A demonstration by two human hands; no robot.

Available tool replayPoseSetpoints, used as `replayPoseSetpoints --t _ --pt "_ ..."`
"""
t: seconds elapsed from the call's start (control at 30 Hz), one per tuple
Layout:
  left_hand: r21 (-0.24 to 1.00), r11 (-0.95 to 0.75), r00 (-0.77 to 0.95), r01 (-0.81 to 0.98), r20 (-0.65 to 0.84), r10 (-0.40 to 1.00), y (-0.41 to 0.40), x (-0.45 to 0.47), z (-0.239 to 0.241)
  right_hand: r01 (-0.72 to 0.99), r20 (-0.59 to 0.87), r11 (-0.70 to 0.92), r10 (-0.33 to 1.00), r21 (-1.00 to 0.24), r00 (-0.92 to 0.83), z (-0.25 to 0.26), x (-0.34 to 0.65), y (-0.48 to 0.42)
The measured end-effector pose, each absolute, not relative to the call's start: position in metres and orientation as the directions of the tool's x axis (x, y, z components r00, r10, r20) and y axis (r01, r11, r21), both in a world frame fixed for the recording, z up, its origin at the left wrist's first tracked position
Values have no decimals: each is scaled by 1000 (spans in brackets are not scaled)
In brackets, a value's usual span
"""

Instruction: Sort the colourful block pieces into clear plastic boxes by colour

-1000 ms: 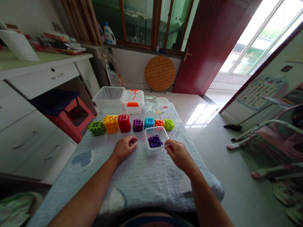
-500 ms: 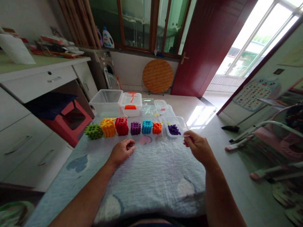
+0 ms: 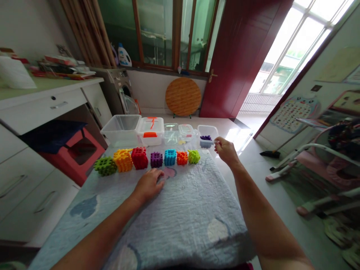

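Table point(image 3: 182, 217) under pale blue quilted cloth point(image 3: 180, 225); row of seven coloured block cubes point(image 3: 146, 159) across it, clear plastic containers point(image 3: 149, 131) lined behind.

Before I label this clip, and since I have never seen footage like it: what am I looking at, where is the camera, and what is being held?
There is no machine here. A camera worn on a person's head looks down at their own two bare hands, so the arms come in from the bottom edge. The left hand rests flat on a pale blue cloth covering a table. The right hand holds a small clear tub by its rim at the far right corner; purple pieces lie inside. A row of coloured lattice cubes stands across the cloth, from green to lime. Behind them stand clear boxes, one with an orange latch.
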State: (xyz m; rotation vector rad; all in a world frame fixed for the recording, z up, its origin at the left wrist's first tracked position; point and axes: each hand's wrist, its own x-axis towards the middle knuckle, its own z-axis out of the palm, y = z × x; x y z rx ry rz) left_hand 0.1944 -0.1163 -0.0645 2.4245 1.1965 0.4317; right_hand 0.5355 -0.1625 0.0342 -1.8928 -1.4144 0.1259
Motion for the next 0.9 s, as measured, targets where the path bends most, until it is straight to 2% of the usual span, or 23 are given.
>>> replayPoseSetpoints --t 0.13,0.27,0.47,0.9 --pt "500 -593 587 631 192 786 -117 202 -74 764 304 -152 855 -627 420 18 547 -139" --pt "536 -605 560 589 269 784 -119 201 -86 754 203 -208 888 -624 413 3 555 -123" --pt "587 -585 556 559 258 790 -118 197 -87 745 105 -257 910 -616 400 -15 562 -112" --pt "617 -558 540 555 243 806 -120 197 -83 784 109 -242 925 -571 365 -27 571 -105"
